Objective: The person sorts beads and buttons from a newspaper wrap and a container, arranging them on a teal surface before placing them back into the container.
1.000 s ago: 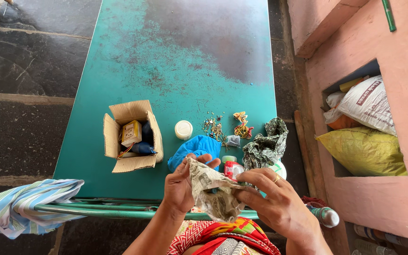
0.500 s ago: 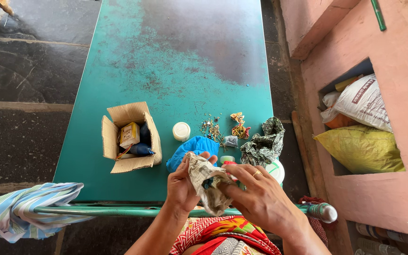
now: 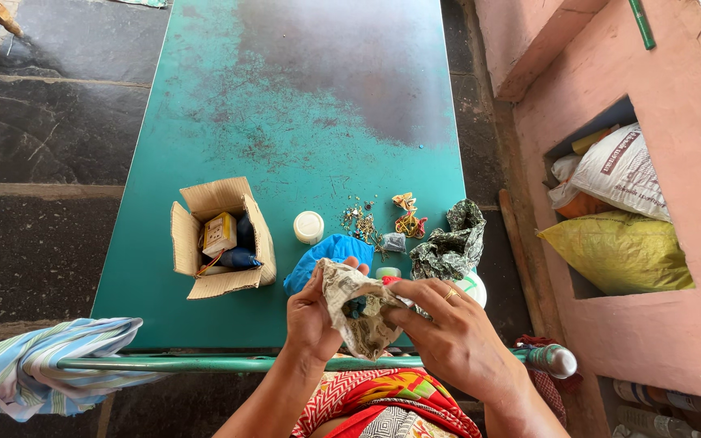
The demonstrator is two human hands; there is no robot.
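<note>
Both my hands hold a crumpled piece of printed newspaper (image 3: 360,312) over the near edge of the green table (image 3: 302,105). My left hand (image 3: 314,318) grips its left side with the thumb on top. My right hand (image 3: 452,337), with a ring on one finger, pinches the right side and folds it inward. Something dark and bluish sits inside the paper, mostly hidden. Just behind the paper lie a blue cloth (image 3: 326,255) and a small red and white packet (image 3: 389,281).
An open cardboard box (image 3: 219,237) with small items stands at the left. A white jar lid (image 3: 308,227), scattered beads (image 3: 363,221), a yellow-red thread bundle (image 3: 407,219) and a dark crumpled bag (image 3: 452,247) lie nearby. Striped cloth (image 3: 42,361) hangs on a rail. Sacks (image 3: 618,219) fill a wall niche.
My hands have bunched the newspaper tighter, and my right hand has slid over it to the left. The view has shifted slightly.
</note>
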